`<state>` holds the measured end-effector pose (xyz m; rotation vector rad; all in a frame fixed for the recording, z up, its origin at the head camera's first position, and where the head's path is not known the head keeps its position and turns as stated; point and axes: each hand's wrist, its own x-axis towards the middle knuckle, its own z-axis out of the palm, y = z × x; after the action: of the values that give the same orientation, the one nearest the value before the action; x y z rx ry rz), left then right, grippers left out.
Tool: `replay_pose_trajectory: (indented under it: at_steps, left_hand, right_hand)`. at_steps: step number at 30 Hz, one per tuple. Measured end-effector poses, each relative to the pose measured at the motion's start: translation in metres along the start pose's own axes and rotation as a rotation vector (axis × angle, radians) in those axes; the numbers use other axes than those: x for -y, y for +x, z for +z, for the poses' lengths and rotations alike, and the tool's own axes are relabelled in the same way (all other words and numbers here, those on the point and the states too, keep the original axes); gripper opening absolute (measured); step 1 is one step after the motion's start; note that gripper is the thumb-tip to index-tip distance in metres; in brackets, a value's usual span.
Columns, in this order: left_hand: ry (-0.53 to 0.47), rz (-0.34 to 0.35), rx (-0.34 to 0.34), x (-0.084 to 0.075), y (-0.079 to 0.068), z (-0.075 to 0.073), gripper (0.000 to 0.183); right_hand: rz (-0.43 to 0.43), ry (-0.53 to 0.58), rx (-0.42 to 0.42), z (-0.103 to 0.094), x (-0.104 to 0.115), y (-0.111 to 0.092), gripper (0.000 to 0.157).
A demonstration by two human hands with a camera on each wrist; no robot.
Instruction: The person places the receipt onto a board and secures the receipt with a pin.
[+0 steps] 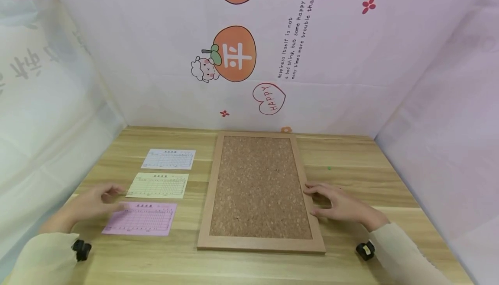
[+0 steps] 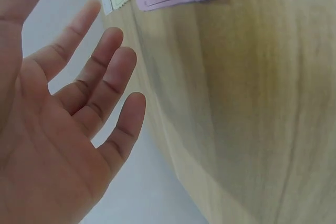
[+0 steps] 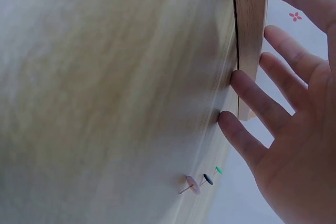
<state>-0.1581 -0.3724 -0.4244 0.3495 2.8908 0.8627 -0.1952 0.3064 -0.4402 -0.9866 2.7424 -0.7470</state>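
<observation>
A wood-framed cork board (image 1: 261, 185) lies flat in the middle of the table. My right hand (image 1: 339, 205) touches the right side of its frame; in the right wrist view the fingers (image 3: 257, 98) are spread, lightly bent, against the frame edge (image 3: 251, 30). My left hand (image 1: 91, 202) is by the left end of a pink printed slip (image 1: 142, 219), holding nothing. Its fingers (image 2: 107, 82) are loosely bent in the left wrist view. Whether its fingertips touch the slip, I cannot tell. Above the pink slip lie a yellow slip (image 1: 160, 185) and a white slip (image 1: 168, 159).
Pink (image 3: 192, 185), dark (image 3: 208, 179) and green thumbtacks (image 3: 218, 170) lie on the table right of the board. White printed cloth (image 1: 331, 68) hangs behind the wooden table (image 1: 156, 263) and along both sides.
</observation>
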Motion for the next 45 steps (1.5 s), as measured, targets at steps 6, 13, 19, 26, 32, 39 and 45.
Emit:
replay_pose_trajectory:
  at_steps: [6, 13, 19, 26, 32, 39, 45]
  left_hand:
    - [-0.014, 0.005, 0.01, 0.0021, 0.0009, 0.0032, 0.05]
    - [-0.004, -0.026, 0.073, 0.0004, 0.0035, 0.0043, 0.057]
    - [-0.012, -0.023, 0.098, 0.0022, 0.0035, 0.0061, 0.051]
    - [-0.054, -0.005, 0.126, 0.0051, 0.0059, 0.008, 0.041]
    - [-0.048, 0.028, 0.144, 0.0063, 0.0067, 0.0081, 0.034]
    - [-0.047, 0.02, 0.175, -0.0007, 0.0079, 0.0059, 0.033]
    - [-0.044, -0.002, 0.174, -0.0029, 0.0077, 0.0061, 0.035]
  right_hand:
    - [0.006, 0.011, 0.005, 0.0001, 0.0002, -0.0003, 0.06]
    - [0.006, 0.011, 0.008, 0.0005, 0.0002, -0.0005, 0.06]
    - [0.01, 0.023, 0.015, -0.001, 0.0006, 0.0002, 0.059]
    - [0.005, 0.014, 0.003, -0.0013, 0.0011, -0.0002, 0.059]
    - [0.012, 0.024, 0.007, -0.0005, 0.0006, 0.0002, 0.058]
    - [0.01, 0.036, 0.013, -0.0012, 0.0008, -0.0001, 0.057]
    - [0.012, 0.048, 0.02, -0.0007, 0.0007, -0.0002, 0.057]
